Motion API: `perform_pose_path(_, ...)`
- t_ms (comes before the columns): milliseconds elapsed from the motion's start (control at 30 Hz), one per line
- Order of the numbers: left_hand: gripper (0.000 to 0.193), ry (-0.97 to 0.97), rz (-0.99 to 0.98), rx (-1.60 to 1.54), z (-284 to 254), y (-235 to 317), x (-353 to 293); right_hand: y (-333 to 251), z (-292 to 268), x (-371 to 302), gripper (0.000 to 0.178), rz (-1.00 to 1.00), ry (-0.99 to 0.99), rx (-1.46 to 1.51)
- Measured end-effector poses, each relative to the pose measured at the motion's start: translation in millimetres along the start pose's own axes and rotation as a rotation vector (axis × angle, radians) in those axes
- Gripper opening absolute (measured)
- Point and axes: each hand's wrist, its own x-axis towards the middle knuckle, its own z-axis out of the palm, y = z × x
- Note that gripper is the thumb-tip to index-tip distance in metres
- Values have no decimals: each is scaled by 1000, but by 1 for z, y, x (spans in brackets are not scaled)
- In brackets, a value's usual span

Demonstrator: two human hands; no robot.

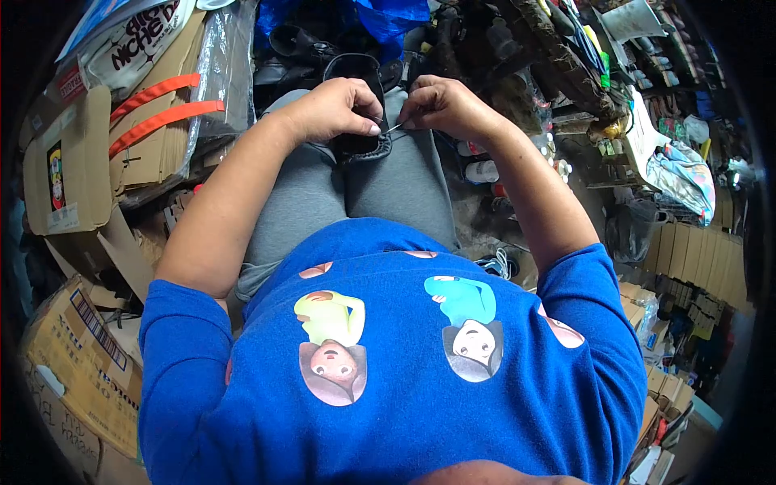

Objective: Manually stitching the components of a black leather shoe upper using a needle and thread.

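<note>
A black shoe (373, 151) rests on my lap between my grey-trousered thighs, its opening turned up. My left hand (343, 109) is closed over it, thumb and fingers pinched together at the shoe's right edge. Close beside it, my right hand (446, 107) pinches a thin, pale, needle-like piece (393, 128). That piece spans the small gap between the two hands, right at the shoe's edge. Whether it is a needle or a strand of thread is too small to tell. My left fingers hide part of the shoe's middle.
Beyond my knees lie several dark shoes (295, 44) and a blue plastic sheet (392, 18). Cardboard boxes (69, 166) and orange straps (166, 125) crowd the left. On the right, bottles (482, 171) stand on the floor near cluttered shelves. A sneaker (499, 263) shows beside my right thigh.
</note>
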Motion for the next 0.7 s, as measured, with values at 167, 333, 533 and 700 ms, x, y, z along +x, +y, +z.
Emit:
perform_pose_path(167,23,-11,-40,-138,2,-4,-1,0,9,0,15,-35,-24,90)
perform_pose_path(333,26,-74,-11,-126,-3,0,-7,-3,23,-13,17,-51,117,104)
perform_pose_path(533,35,-148,-16,-25,-5,7,-10,-11,28,-22,22,-44,155,47)
perform_pose_path(700,39,-199,-4,78,-6,8,-10,-23,21,-20,24,-113,144,-63)
